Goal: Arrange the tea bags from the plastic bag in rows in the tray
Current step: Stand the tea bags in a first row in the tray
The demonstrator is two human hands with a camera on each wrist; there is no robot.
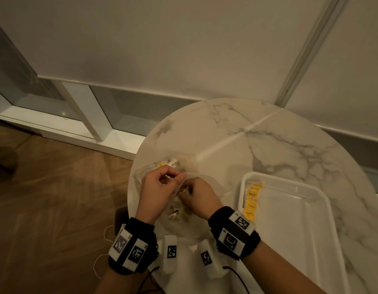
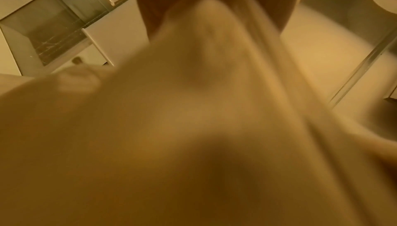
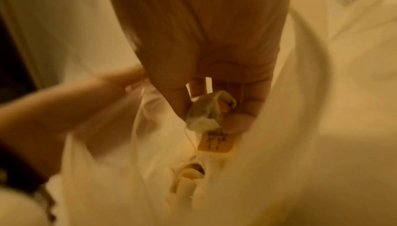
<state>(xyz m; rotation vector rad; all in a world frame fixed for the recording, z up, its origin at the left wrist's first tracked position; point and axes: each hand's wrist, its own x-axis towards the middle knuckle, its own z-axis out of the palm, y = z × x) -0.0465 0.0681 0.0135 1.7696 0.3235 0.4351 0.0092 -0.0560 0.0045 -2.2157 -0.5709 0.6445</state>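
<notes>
Both hands were kept busy: the plastic bag point(image 1: 162, 183) on the counter point(image 1: 268, 134) was pinched open by the left hand point(image 1: 160, 187), while a tea bag point(image 3: 206, 112), pinched by the right hand point(image 1: 196, 196), was best drawn out slowly, string untangled, toward the tray point(image 1: 289, 209).

Tray point(image 1: 323, 211): right part bare, tea bags point(image 1: 252, 200) line its left wall. Bag point(image 1: 190, 166) crowds table's point(image 1: 268, 134) left edge, seemingly.

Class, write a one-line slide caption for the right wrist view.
Right hand pinches a tea bag with its yellow tag at the mouth of the plastic bag.
</notes>
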